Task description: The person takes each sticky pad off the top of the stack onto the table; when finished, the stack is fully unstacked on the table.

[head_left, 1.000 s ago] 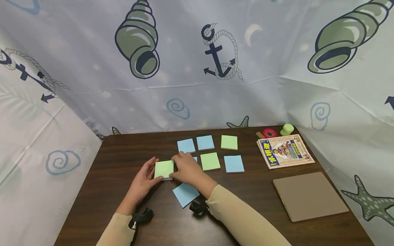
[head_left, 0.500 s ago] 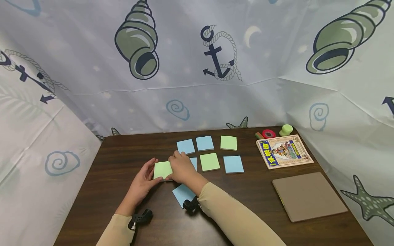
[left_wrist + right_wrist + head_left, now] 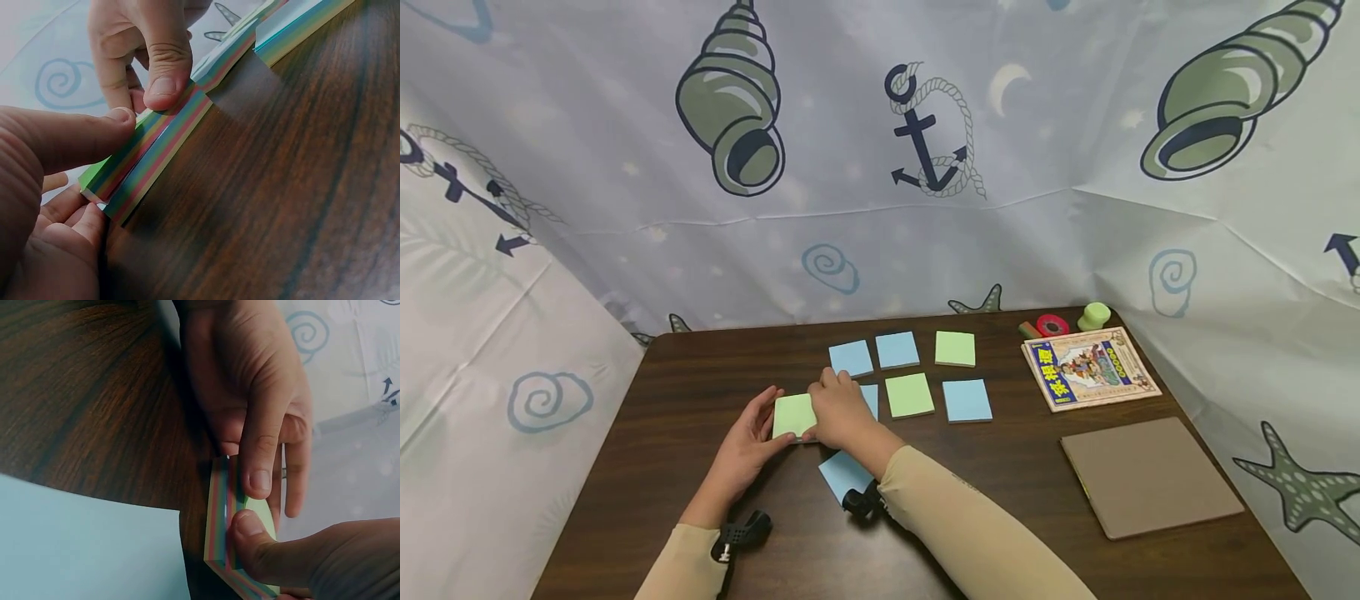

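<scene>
My right thumb (image 3: 250,528) presses on the near edge of a sticky note pad (image 3: 220,519) with pink, green and blue layers, standing on the dark wooden desk (image 3: 87,394). My left hand (image 3: 253,400) comes in from the far side, thumb down against the pad's top, fingers behind it. A loose blue note (image 3: 81,544) lies flat at the lower left.
</scene>
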`<action>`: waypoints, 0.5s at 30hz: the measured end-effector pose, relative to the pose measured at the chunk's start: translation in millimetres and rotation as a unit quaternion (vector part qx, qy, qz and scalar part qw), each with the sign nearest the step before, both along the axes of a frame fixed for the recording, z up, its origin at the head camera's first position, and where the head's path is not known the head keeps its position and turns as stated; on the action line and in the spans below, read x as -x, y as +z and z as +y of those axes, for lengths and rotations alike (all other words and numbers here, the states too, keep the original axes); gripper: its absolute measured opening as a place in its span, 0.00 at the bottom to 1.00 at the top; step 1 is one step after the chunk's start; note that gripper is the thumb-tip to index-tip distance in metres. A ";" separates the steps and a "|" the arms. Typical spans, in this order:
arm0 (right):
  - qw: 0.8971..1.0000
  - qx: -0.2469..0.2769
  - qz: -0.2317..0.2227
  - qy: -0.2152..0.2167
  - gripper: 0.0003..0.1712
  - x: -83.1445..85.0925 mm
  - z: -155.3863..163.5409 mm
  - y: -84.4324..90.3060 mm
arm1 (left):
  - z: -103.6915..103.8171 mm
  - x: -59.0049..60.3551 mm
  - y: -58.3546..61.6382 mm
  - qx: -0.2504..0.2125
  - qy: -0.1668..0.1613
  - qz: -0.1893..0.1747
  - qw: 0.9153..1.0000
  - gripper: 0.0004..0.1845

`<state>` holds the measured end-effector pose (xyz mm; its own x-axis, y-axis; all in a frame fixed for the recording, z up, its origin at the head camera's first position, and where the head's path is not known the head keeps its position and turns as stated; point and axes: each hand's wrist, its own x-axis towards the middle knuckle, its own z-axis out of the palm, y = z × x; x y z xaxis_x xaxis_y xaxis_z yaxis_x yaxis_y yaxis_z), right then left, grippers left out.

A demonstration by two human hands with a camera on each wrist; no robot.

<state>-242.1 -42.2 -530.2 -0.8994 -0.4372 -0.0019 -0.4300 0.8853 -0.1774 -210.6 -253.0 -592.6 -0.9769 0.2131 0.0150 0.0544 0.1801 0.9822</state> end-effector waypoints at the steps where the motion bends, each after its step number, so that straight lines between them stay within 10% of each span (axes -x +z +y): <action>1: 1.000 0.002 0.001 -0.001 0.40 -0.1 0.0 -0.3 | -0.2 -0.2 0.3 0.000 0.000 -0.001 1.000 0.53; 15: 1.000 0.017 0.024 -0.011 0.46 -6.0 -1.9 -0.2 | -0.7 -1.1 1.2 -0.005 -0.001 -0.010 1.000 0.56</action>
